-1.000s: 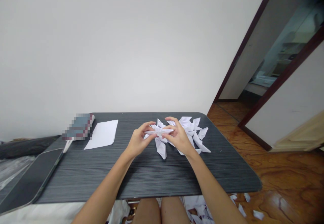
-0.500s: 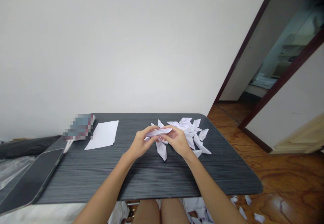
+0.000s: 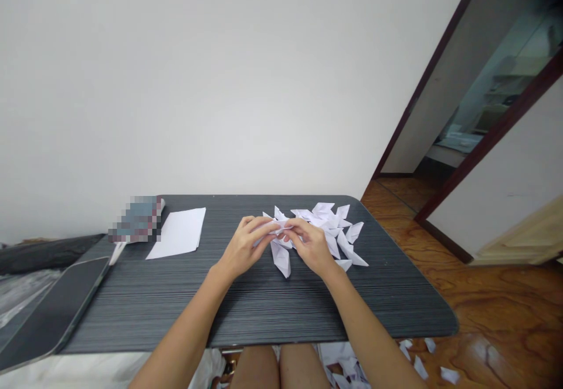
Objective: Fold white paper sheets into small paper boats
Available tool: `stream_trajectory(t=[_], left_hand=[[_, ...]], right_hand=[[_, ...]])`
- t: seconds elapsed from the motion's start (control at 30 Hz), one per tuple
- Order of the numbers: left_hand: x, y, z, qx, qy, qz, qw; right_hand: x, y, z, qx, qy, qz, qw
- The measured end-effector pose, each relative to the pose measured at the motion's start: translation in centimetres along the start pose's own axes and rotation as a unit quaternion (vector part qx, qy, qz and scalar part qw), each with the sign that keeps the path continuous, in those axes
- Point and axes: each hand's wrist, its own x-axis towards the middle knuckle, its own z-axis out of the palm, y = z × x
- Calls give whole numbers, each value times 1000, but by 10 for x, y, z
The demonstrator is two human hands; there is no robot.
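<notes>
Between my two hands is a piece of folded white paper (image 3: pixel 278 226), held above the table and partly hidden by the fingers. My left hand (image 3: pixel 247 245) is closed on its left part, thumb below and fingers over the top. My right hand (image 3: pixel 309 244) pinches its right end. Just under and behind the hands lie more folded white paper pieces; one pointed folded piece (image 3: pixel 281 259) sticks out toward me. To the right of my right hand a loose heap of folded paper pieces (image 3: pixel 326 220) spreads over the table.
The dark table (image 3: pixel 272 313) stands against a white wall. Left of my hands lies a stack of white paper sheets (image 3: pixel 179 233), with a pixelated object (image 3: pixel 137 219) beside it. A dark flat panel (image 3: pixel 57 310) is at the far left. Paper scraps (image 3: pixel 421 366) lie on the wooden floor.
Both hands have closed further over the folded paper, so less of it shows. The fingers of my right hand have moved in along its top edge.
</notes>
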Motion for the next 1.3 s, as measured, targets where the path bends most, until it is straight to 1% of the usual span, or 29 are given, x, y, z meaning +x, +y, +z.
stream_trajectory(t=[0.1,0.2,0.27,0.4,0.57,0.63,0.77,0.97,1.1,1.13,1.23,1.3], left_hand=[[-1,0,1,77,32,30,996],[-3,2,1,152,68,54,985],[-4,3,2,180,76,70,978],[-5,3,5,185,75,82,976],[-5,4,8,183,97,55,977],[-5,6,8,185,88,41,978],[-4,9,9,188,51,27,981],[-4,13,15,204,57,0,977],[-3,18,15,212,53,-18,976],[-2,18,14,210,62,-30,975],[-1,17,12,191,101,-93,972],[-1,12,12,147,91,-106,979]], right_hand=[[0,0,-2,-86,-10,-62,994],[0,0,-3,-123,-14,-106,987],[0,1,-3,-132,-17,-121,984],[-3,3,-1,-144,-30,-124,981],[-4,4,1,-156,-30,-128,979],[-4,2,1,-155,-32,-126,979],[-4,0,0,-154,-48,-120,979],[-6,3,2,-191,-49,-127,972],[-5,3,2,-197,-38,-130,971],[-5,3,2,-193,-36,-125,973],[-5,3,0,-174,-37,-96,979],[-5,3,-2,-156,-39,-72,984]])
